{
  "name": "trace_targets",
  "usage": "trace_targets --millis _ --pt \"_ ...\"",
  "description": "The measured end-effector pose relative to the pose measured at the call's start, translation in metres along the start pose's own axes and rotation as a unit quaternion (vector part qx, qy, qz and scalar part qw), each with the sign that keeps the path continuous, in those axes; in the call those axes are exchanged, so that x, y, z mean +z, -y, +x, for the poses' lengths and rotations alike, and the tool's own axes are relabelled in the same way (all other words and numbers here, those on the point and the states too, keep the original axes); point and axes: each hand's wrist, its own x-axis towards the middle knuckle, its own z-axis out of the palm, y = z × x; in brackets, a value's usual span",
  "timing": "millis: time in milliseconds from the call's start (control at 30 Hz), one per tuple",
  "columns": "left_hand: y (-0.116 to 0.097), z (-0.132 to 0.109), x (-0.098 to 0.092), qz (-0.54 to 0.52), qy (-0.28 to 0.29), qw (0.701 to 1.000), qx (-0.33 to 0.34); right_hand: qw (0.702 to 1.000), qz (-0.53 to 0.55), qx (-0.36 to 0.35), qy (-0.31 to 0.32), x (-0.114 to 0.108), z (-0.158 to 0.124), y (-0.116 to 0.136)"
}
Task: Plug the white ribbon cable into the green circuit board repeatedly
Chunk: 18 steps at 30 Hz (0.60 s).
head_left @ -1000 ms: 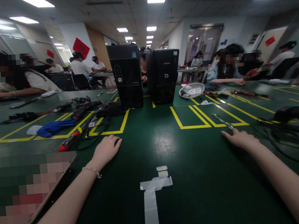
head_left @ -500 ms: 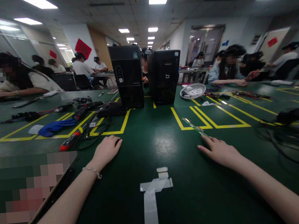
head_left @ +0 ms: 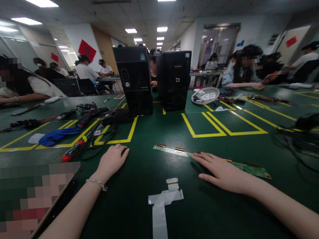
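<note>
My right hand [head_left: 218,170] lies palm down over a long, narrow green circuit board [head_left: 176,151], fingers stretched out and touching it. The board slants across the table; its left end shows gold-coloured strips, its right end comes out beyond my wrist, and the middle is hidden by the hand. My left hand [head_left: 113,159], with a bracelet at the wrist, rests on the table with fingers loosely extended and nothing visible in them. Near it lies a red and black screwdriver-like tool [head_left: 74,150]. Between my forearms, white flat ribbon strips [head_left: 165,197] lie on the green table.
Two black computer towers [head_left: 134,82] stand at the back middle. A blue glove [head_left: 59,135] and black cables [head_left: 112,129] lie on the left. A white basket [head_left: 205,95] and more cables [head_left: 315,143] are on the right. Yellow tape [head_left: 208,135] marks the table. Other people sit around.
The circuit board has come from farther up on the right to nearer the middle, and now lies crosswise under my right hand. That hand shifted left. My left hand barely moved.
</note>
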Motion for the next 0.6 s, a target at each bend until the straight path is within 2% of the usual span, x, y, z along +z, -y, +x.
trace_targets --millis 100,167,267,333,400,600 --pt "0.0 0.0 0.0 -0.002 0.0 1.0 0.0 1.0 0.024 -0.004 -0.002 -0.007 -0.001 -0.005" --pt "0.0 0.0 0.0 -0.003 0.0 1.0 0.0 0.999 0.023 0.02 -0.018 -0.011 -0.002 -0.009" --pt "0.002 0.0 0.001 -0.007 0.001 1.0 -0.002 0.993 -0.01 0.117 -0.022 -0.011 -0.005 -0.01" --pt "0.002 0.001 0.002 -0.007 0.001 1.0 -0.003 0.981 -0.032 0.194 -0.001 -0.008 -0.007 -0.008" --pt "0.002 0.001 0.002 -0.005 0.0 1.0 -0.001 0.97 -0.047 0.237 0.019 -0.003 -0.009 -0.004" --pt "0.0 0.001 -0.001 -0.001 -0.005 1.0 0.0 0.973 -0.073 0.215 0.051 -0.001 -0.012 0.007"
